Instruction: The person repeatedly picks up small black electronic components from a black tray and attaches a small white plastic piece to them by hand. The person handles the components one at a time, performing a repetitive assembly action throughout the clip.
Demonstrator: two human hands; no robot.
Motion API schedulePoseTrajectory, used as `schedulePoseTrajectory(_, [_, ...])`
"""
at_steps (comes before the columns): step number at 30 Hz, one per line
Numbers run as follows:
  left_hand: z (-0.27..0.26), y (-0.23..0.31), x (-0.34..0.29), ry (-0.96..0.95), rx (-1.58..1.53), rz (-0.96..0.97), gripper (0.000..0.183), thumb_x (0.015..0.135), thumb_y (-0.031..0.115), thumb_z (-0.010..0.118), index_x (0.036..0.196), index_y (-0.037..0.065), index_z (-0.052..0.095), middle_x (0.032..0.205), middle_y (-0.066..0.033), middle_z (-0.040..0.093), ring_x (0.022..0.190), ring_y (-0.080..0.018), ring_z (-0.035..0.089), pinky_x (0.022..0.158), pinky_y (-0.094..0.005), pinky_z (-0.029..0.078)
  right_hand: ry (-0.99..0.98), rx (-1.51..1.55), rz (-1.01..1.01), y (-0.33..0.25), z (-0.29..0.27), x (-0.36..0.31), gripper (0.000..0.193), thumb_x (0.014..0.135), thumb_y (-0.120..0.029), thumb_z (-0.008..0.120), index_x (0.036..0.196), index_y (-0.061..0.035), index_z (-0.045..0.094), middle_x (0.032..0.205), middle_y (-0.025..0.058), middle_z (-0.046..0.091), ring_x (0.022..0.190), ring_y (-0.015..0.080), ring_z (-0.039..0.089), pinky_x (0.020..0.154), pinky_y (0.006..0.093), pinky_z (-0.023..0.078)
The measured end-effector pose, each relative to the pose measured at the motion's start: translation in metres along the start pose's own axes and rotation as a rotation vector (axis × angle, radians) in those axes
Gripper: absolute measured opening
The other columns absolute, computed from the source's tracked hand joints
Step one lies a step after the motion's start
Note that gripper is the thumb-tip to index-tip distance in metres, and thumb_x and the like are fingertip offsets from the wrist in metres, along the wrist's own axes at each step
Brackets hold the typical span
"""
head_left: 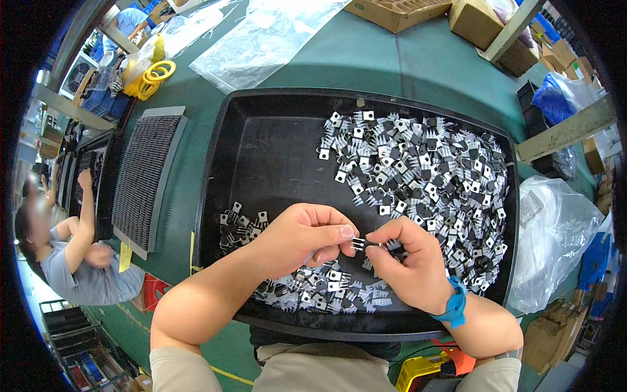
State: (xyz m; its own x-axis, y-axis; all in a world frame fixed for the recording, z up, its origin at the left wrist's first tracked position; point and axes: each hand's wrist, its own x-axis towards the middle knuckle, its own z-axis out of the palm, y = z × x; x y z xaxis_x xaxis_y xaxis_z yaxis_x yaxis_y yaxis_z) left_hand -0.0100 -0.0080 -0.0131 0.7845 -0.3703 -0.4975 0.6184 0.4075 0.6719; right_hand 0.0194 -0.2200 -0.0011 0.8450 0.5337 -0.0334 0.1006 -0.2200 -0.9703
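Note:
Above the near middle of a black tray (258,98), my two hands come close together. My left hand (312,236) pinches a three-legged transistor (358,244) between thumb and fingers, its metal legs pointing right. Thumb and forefinger of my right hand (411,261) are closed at the leg ends, on a small dark piece (374,245) too small to name. A blue band (456,302) circles my right wrist. A large heap of black-and-silver transistors (424,163) fills the tray's right side. Smaller piles lie near its left wall (240,225) and front edge (320,291), the latter mixed with pale comb-shaped pieces.
Left of the tray lies a board packed with rows of dark parts (149,176). Clear plastic bags lie at the back (261,46) and right (552,242). Yellow rings (157,73) and cardboard boxes (398,13) stand farther off. A co-worker (72,255) sits at left.

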Motion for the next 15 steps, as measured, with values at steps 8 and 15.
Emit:
schedulePoseTrajectory(8, [0.0019, -0.0013, 0.0001, 0.052, 0.128, -0.015, 0.013, 0.09, 0.012, 0.062, 0.092, -0.001, 0.064, 0.077, -0.0109, 0.067, 0.05, -0.0057, 0.045, 0.043, -0.0191, 0.032, -0.01, 0.001, -0.039, 0.0024, 0.0001, 0.0026, 0.01, 0.081, -0.003, 0.067, 0.09, -0.0008, 0.062, 0.079, 0.0084, 0.066, 0.07, 0.0117, 0.061, 0.063, 0.0263, 0.048])
schedulePoseTrajectory(15, [0.01, 0.0037, -0.0027, 0.076, 0.261, -0.002, 0.012, 0.089, 0.011, 0.064, 0.091, 0.0, 0.065, 0.076, -0.0076, 0.067, 0.05, -0.0038, 0.045, 0.044, -0.0189, 0.033, 0.057, -0.085, -0.126, 0.0055, 0.0033, 0.0008, 0.012, 0.08, -0.001, 0.067, 0.091, -0.0012, 0.063, 0.081, 0.0119, 0.064, 0.072, 0.0205, 0.064, 0.064, 0.0288, 0.049])
